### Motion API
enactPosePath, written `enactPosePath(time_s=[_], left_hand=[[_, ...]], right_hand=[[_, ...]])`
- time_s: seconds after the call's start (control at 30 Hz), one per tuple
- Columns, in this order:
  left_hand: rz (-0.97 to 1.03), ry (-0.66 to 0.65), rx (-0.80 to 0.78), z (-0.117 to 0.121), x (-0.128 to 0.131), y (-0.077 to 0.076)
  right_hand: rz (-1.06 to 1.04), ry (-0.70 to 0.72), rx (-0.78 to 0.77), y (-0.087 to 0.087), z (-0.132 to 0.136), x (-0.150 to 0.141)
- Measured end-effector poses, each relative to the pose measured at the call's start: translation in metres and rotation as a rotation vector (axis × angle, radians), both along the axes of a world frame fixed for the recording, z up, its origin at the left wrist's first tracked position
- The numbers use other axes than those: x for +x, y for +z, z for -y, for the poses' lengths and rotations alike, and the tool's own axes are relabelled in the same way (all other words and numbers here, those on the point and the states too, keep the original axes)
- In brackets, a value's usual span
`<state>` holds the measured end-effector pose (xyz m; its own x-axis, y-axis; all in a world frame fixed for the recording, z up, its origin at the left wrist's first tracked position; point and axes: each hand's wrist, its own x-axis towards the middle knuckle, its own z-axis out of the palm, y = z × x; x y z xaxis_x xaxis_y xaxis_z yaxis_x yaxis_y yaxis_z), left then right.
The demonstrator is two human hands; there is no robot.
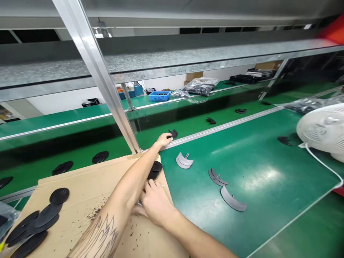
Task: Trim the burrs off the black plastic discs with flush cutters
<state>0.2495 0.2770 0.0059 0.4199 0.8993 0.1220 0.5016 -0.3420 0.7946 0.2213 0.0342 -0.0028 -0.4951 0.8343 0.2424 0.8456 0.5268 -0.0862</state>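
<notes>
My left hand [163, 140] stretches across the cardboard to the green belt, its fingers closed on the edge of a small black curved part [174, 133]. Below the left forearm, my right hand [156, 200] is curled over the cardboard. A bit of shiny metal [139, 202] shows at its fingers, but most of what it holds is hidden. Just beyond that hand lie black round discs [156, 166], partly covered by my left arm. More black discs [59, 196] overlap at the left of the cardboard sheet [88, 172].
Grey curved pieces [184, 161] lie on the green table [199, 200] to the right. A white fan [322, 127] with a cord stands at far right. A metal post [94, 68] rises ahead, under a shelf [188, 59]. Black parts [100, 157] sit along the belt.
</notes>
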Motion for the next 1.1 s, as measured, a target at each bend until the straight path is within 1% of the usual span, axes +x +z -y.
enactPosePath(time_s=[0.07,0.13,0.23,0.27,0.33,0.4,0.47,0.5,0.53,0.57,0.6,0.63,0.67,0.7,0.73,0.83,0.87,0.93,1.0,1.1], left_hand=[[0.083,0.052,-0.039,0.0,-0.003,0.001],[0.164,0.102,-0.06,0.005,-0.013,0.007],[0.298,0.143,-0.06,0.02,-0.04,0.021],[0.344,0.146,-0.055,0.028,-0.053,0.027],[0.431,0.152,-0.042,0.049,-0.082,0.039],[0.497,0.168,-0.028,0.075,-0.115,0.048],[0.535,0.195,-0.02,0.105,-0.146,0.052],[0.554,0.201,-0.03,0.121,-0.16,0.053],[0.575,0.201,-0.052,0.137,-0.172,0.052],[0.597,0.199,-0.084,0.151,-0.182,0.05],[0.621,0.198,-0.122,0.165,-0.191,0.048],[0.644,0.202,-0.161,0.178,-0.198,0.046],[0.665,0.215,-0.195,0.189,-0.204,0.043],[0.683,0.237,-0.222,0.198,-0.209,0.041],[0.706,0.261,-0.245,0.206,-0.213,0.039],[0.784,0.314,-0.315,0.225,-0.225,0.034],[0.804,0.323,-0.336,0.23,-0.228,0.033],[0.825,0.332,-0.357,0.24,-0.233,0.029],[0.819,0.335,-0.33,0.249,-0.237,0.025],[0.744,0.327,-0.254,0.259,-0.242,0.02]], right_hand=[[-0.022,-0.003,0.003,-0.001,-0.001,0.0],[-0.057,-0.003,0.01,-0.001,-0.001,0.001],[-0.111,0.009,0.025,0.003,-0.001,0.002],[-0.17,0.005,0.036,0.005,-0.001,0.002],[-0.416,-0.037,0.073,0.01,0.0,0.002],[-0.787,-0.136,0.13,0.016,0.0,0.001],[-1.076,-0.258,0.177,0.021,-0.002,-0.001],[-1.184,-0.304,0.169,0.024,-0.003,-0.001],[-1.267,-0.318,0.117,0.026,-0.005,-0.003],[-1.331,-0.295,0.028,0.027,-0.007,-0.004],[-1.379,-0.242,-0.088,0.028,-0.008,-0.007],[-1.401,-0.177,-0.208,0.029,-0.008,-0.009],[-1.416,-0.132,-0.291,0.029,-0.007,-0.012],[-1.425,-0.108,-0.344,0.028,-0.006,-0.014],[-1.431,-0.11,-0.361,0.028,-0.004,-0.017],[-1.428,-0.169,-0.343,0.028,0.001,-0.021],[-1.405,-0.146,-0.381,0.029,0.002,-0.022],[-1.341,-0.045,-0.504,0.03,0.003,-0.023],[-1.283,0.05,-0.608,0.031,0.005,-0.024],[-1.238,0.066,-0.615,0.031,0.008,-0.026]])
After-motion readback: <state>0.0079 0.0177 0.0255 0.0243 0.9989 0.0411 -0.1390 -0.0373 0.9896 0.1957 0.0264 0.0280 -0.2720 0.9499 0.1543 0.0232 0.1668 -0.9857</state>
